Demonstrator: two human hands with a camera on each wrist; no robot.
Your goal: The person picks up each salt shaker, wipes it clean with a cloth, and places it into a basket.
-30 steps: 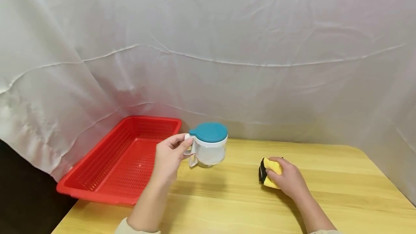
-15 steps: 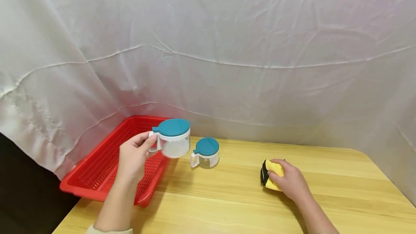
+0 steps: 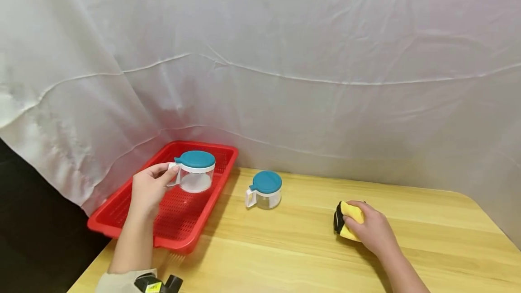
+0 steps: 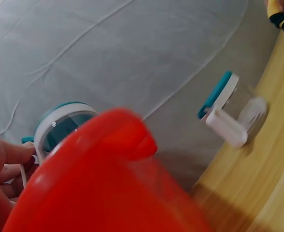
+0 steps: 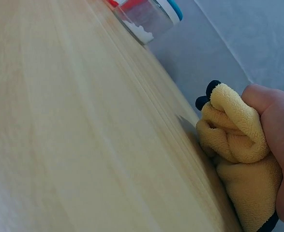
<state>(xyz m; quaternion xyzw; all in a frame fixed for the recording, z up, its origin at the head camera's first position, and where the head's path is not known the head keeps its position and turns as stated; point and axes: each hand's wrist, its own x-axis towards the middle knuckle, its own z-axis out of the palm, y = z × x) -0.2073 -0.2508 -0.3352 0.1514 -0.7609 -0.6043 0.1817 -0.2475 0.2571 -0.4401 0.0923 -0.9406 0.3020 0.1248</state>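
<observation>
My left hand [image 3: 151, 189] pinches the white handle of a clear jar with a teal lid [image 3: 197, 179], held up over the red basket [image 3: 203, 223]. In the left wrist view the basket's rim hides part of this jar [image 4: 59, 126]. A second jar of the same kind [image 3: 266, 190] stands upright on the table, right of the basket, with its handle toward the left; some white stuff lies at its bottom in the right wrist view. At the right, my right hand [image 3: 373, 227] grips a folded yellow cloth with black edging [image 5: 238, 140], low at the tabletop.
The wooden table [image 3: 301, 243] runs under everything, its far edge meeting a pale hanging sheet [image 3: 309, 116]. A dark area [image 3: 32, 220] lies beyond the table's left side. The basket stands at the table's left edge.
My left hand has carried its jar leftward from in front of the standing jar to over the basket. The right hand keeps its grip on the cloth, and the head view has shifted slightly.
</observation>
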